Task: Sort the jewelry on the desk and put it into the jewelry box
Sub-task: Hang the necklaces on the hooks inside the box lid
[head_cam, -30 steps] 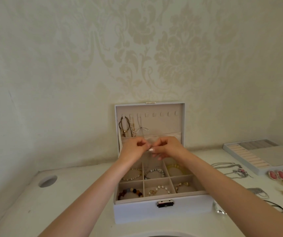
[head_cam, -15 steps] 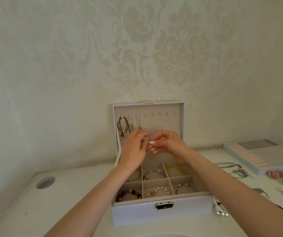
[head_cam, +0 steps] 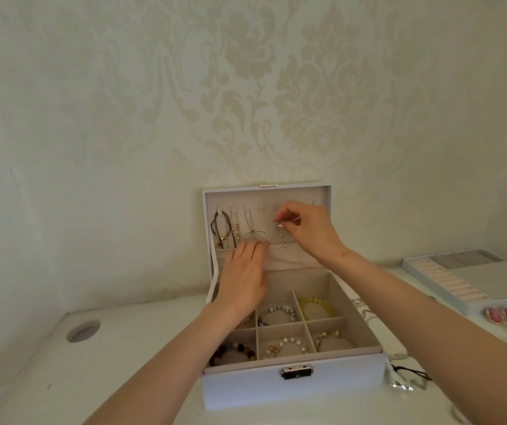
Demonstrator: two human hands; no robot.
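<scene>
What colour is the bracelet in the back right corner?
Yellow bracelet, clearest in the head view.

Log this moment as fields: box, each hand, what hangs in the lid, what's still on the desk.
Box: white rectangular jewelry box, open, lid upright
Right hand: pinches thin silver necklace near the lid hooks
Left hand: straight fingers touch the beige lid pocket
Lid: brown cord necklace, gold chain, silver bow necklace hang from hooks
Desk: pink oval earrings and white ring tray, right of box
</scene>
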